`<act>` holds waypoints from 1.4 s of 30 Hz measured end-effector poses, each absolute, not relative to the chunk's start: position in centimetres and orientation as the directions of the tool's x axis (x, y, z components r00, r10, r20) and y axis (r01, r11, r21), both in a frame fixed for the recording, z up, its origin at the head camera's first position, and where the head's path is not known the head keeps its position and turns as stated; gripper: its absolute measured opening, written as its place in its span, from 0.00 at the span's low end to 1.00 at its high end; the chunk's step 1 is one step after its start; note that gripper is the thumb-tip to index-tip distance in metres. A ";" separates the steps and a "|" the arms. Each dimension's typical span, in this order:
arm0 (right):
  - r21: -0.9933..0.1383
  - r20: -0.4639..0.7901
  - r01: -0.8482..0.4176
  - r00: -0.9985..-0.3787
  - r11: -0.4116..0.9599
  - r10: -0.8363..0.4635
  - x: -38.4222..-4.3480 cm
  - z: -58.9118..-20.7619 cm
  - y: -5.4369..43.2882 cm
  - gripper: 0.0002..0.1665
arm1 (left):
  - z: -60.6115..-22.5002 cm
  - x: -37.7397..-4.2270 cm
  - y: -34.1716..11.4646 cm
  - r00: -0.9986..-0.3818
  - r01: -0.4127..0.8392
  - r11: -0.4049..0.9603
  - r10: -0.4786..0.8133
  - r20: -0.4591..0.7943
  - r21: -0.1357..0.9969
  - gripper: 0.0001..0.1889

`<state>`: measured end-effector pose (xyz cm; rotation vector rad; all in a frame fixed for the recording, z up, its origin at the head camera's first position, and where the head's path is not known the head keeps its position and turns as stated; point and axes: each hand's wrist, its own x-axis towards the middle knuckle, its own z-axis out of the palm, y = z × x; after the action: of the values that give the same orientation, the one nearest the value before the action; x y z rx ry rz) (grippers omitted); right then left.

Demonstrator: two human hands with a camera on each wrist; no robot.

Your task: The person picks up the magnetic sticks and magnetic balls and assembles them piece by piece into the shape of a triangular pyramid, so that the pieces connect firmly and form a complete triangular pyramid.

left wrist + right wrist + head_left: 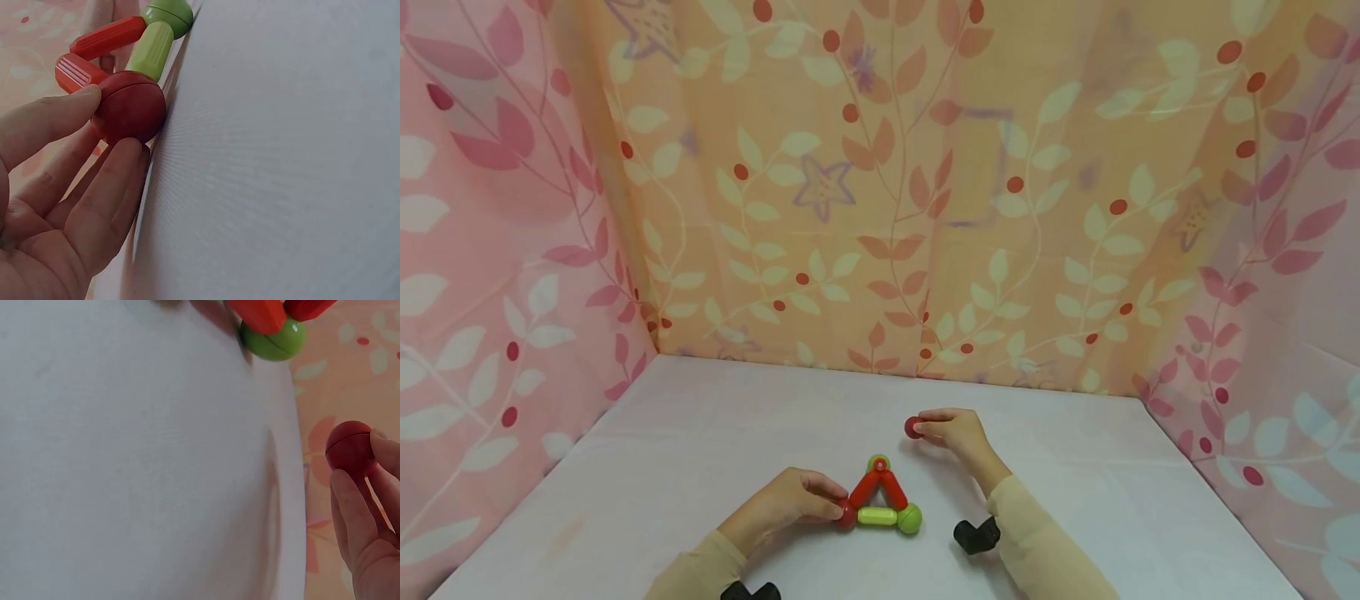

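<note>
My left hand (795, 502) pinches a dark red ball (130, 107) between thumb and fingertips. That ball is the left corner of a triangle of sticks and balls. A yellow-green stick (877, 517) runs along the near side to a green ball (910, 518) at the right corner. Two red sticks (864, 489) slant together toward another green ball (274, 341) at the far corner, partly covered by a red ring-shaped end. Farther back and to the right, my right hand (953, 430) pinches a loose red ball (351, 449) by its fingertips, apart from the triangle.
A white cloth covers the table (737, 417). Leaf-patterned curtains (865, 208) stand behind it and on both sides. Black wrist pieces (977, 536) show by both forearms, near the table surface.
</note>
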<state>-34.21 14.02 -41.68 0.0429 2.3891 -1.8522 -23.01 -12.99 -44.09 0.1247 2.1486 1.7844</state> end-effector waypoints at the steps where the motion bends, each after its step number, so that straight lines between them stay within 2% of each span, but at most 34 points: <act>1: -0.961 -0.116 0.099 -0.992 0.257 -0.053 -34.1 -41.6 14.0 0.17 | -44.1 -23.0 -13.0 -0.937 -0.150 0.207 0.283 -0.206 0.967 0.15; 10: -0.965 -0.100 0.069 -0.989 0.251 -0.112 -32.7 -40.5 14.1 0.18 | -43.9 -22.9 -12.9 -0.938 -0.151 0.216 0.278 -0.209 0.965 0.15; 19: -0.962 -0.062 -0.003 -0.971 0.274 -0.229 -30.7 -39.2 14.0 0.20 | -43.8 -22.8 -12.9 -0.937 -0.156 0.224 0.273 -0.216 0.962 0.15; 42: -0.948 -0.035 -0.084 -0.932 0.308 -0.360 -28.1 -38.0 12.8 0.19 | -43.7 -22.9 -13.0 -0.934 -0.158 0.227 0.280 -0.220 0.961 0.14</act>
<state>-28.07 12.80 -38.03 -0.4056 2.3350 -1.6695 -22.90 -13.02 -43.65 0.1133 2.1603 1.7556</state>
